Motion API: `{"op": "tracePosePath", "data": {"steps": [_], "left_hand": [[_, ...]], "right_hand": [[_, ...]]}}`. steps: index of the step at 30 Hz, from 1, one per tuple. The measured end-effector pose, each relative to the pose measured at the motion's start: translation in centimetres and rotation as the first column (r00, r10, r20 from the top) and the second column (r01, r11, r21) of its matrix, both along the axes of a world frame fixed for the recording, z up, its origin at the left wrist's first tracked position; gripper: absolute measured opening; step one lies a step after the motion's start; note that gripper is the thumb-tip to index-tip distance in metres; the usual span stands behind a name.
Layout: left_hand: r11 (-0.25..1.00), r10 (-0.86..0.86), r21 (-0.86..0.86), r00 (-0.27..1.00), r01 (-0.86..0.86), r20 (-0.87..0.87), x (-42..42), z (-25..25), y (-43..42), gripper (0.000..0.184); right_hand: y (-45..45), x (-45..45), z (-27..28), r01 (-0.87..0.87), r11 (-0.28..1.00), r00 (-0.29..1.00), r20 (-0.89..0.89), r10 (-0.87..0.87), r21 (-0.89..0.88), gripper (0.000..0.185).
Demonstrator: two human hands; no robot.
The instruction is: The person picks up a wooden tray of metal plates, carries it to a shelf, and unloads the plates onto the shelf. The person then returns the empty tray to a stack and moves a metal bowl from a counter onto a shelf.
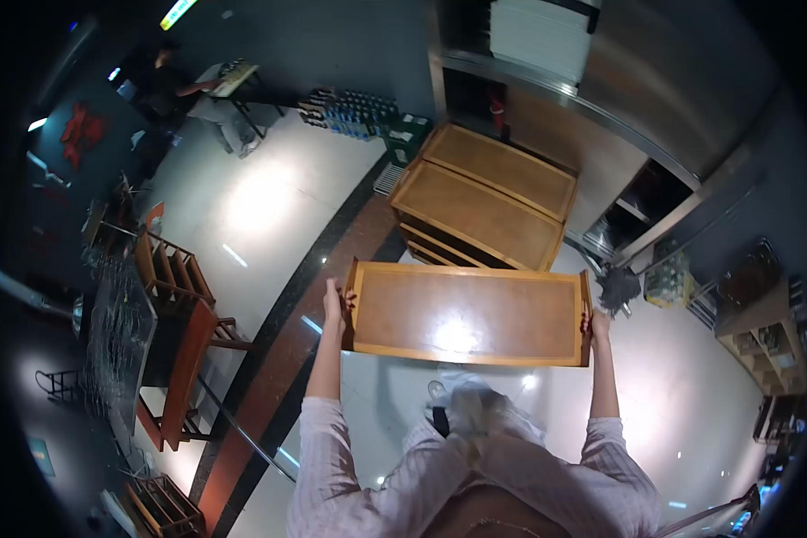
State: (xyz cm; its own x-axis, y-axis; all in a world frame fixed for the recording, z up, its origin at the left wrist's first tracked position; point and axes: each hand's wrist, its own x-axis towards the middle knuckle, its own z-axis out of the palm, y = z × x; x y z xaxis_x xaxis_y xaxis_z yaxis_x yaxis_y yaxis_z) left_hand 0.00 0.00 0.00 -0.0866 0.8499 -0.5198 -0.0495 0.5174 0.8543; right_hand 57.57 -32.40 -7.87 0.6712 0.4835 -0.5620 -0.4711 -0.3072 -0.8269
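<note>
A long wooden tray (466, 314) with a brown surface, a lighter frame and raised end boards is held level in front of my body. My left hand (338, 303) grips its left end board, fingertips curled over to the inner side and thumb pointing up. At the opposite end, my right hand (596, 323) is closed on the right end board, with fingertips showing inside. Just beyond the tray stand similar wooden pieces (484, 193) side by side, with brown tops and slatted sides; the held tray hides part of their near edge.
Bottles (354, 112) and a green crate (408, 134) line the far wall. A person (197, 94) stands at a small table at the far left. Wooden racks (175, 269) are at left, a dark bundle (619, 285) and a wooden shelf unit (767, 341) at right.
</note>
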Motion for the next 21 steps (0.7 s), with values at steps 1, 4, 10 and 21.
{"op": "tracePosePath", "data": {"steps": [1,4,10,21], "left_hand": [[0.998,-0.038,-0.045,0.998,0.04,0.053,0.6,-1.0,0.4,0.061],[0.996,-0.071,-0.064,0.992,0.064,-0.107,-3.8,1.5,5.7,0.055],[0.996,-0.038,-0.08,0.995,0.031,-0.095,4.2,-3.8,11.1,0.046],[0.97,-0.176,-0.185,0.979,0.155,-0.104,7.7,-11.5,23.3,0.038]], "right_hand": [[-0.5,-0.7,2.2,0.03,1.0,0.996,0.082,-0.029,-0.006,0.037],[3.1,-9.8,-2.2,0.076,0.994,0.995,-0.054,-0.08,-0.076,0.037],[5.7,-5.7,-2.6,0.199,0.972,0.98,0.042,-0.195,-0.128,0.038],[8.1,-11.1,-9.1,0.402,0.868,0.909,0.014,-0.417,-0.291,0.037]]}}
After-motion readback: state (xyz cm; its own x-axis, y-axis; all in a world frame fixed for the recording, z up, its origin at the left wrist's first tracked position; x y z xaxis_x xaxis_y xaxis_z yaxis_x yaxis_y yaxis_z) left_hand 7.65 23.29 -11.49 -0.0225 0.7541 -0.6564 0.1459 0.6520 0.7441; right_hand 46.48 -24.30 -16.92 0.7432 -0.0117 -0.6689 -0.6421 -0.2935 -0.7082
